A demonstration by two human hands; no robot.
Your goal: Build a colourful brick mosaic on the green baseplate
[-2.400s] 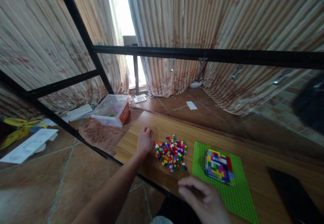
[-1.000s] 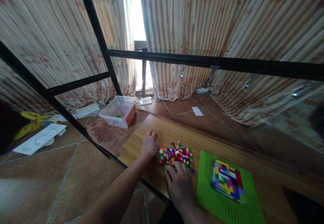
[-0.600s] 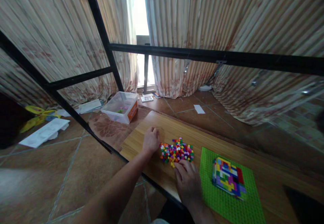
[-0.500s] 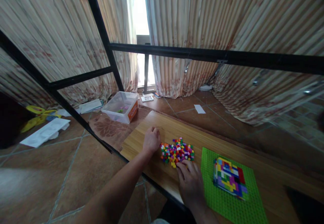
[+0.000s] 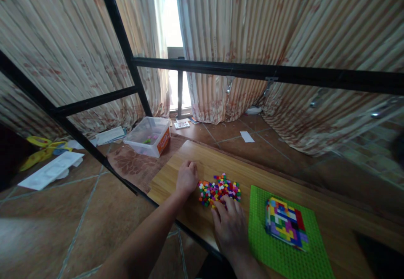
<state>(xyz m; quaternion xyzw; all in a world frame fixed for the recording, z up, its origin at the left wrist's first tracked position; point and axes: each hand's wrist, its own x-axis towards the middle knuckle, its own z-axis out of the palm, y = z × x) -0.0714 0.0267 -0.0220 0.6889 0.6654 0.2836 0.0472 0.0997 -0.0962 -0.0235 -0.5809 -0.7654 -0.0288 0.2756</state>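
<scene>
A pile of small coloured bricks [image 5: 219, 187] lies on the wooden table [image 5: 202, 161]. My left hand [image 5: 187, 178] rests in a loose fist on the table, touching the pile's left edge. My right hand [image 5: 230, 226] lies palm down with its fingertips at the pile's near edge; whether they pinch a brick is hidden. To the right lies a green baseplate [image 5: 284, 249] with a flat multicoloured brick build [image 5: 285, 223] on it.
A black metal frame [image 5: 252, 70] runs across just beyond the table. On the tiled floor stand a clear plastic box [image 5: 147, 136], white papers [image 5: 50, 169] and yellow scissors-like items [image 5: 41, 148]. Striped curtains hang behind. A dark object [image 5: 378, 260] sits at the table's right.
My right hand came forward from near my body to the pile's near edge and shifted slightly along it. My left hand stayed beside the pile. The camera view drifted a little.
</scene>
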